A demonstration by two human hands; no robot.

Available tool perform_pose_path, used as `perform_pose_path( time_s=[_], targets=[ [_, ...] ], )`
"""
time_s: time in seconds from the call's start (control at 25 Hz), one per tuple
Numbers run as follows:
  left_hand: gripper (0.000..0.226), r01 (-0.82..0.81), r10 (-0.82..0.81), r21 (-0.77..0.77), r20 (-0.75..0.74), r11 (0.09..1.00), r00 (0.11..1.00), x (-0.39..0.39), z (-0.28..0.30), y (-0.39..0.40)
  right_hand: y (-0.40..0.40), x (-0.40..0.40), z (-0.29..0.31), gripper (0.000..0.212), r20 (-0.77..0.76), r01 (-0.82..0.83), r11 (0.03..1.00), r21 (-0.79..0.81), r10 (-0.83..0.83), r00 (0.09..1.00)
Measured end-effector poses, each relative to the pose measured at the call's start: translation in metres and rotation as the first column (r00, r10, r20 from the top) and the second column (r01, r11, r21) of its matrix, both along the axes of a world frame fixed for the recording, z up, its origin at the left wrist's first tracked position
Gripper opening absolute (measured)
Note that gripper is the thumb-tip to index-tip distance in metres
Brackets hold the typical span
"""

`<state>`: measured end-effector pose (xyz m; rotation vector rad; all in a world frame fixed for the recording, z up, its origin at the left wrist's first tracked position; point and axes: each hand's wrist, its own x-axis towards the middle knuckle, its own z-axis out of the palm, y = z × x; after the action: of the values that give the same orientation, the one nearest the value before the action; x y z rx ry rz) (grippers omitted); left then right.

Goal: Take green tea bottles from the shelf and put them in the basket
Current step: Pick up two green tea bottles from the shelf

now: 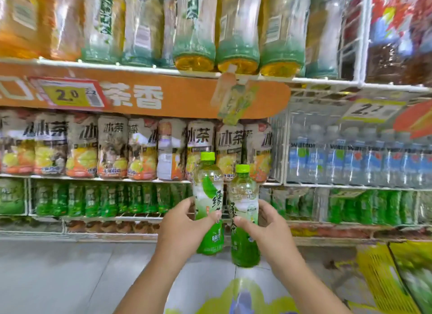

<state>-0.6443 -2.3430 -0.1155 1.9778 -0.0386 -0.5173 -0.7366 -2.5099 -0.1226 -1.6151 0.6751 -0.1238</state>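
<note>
Gripping upright green tea bottles, lime caps: left hand (181,222) one (208,203), right hand (268,227) other (244,217).

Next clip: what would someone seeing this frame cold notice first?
Dead centre, two green tea bottles with lime caps are held upright side by side, the left bottle in the left hand, the right bottle in the right hand. Behind them runs an orange shelf banner with white characters, above rows of packed drinks.
</note>
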Motion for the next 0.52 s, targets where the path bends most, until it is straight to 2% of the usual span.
perform_pose_path(
  time_s=[0.28,0.52],
  targets=[
    [0.021,-0.09,0.082,-0.033,-0.187,0.995,0.979,-0.012,-0.154,-0.011,-0.016,-0.001,-0.149,0.048,-0.106,0.029,0.995,0.091,-0.019,0.994],
    [0.023,-0.15,0.12,-0.104,-0.251,0.983,0.96,0.008,-0.262,-0.04,-0.043,0.014,-0.249,0.043,-0.122,0.057,0.992,0.109,-0.043,0.992]
  ],
)
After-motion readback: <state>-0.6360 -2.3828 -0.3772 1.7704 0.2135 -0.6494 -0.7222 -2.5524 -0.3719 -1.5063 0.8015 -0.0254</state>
